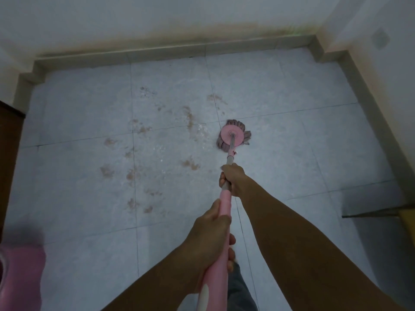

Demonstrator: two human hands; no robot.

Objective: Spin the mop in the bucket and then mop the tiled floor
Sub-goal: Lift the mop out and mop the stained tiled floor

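The mop (232,136) presses its pink head on the tiled floor (292,142) near 12 o'clock. The right hand (232,178) grips the grey shaft; the left hand (213,234), nearer, clasps the pink handle. A pink bucket (21,272) sits at 8 o'clock, contents hidden.
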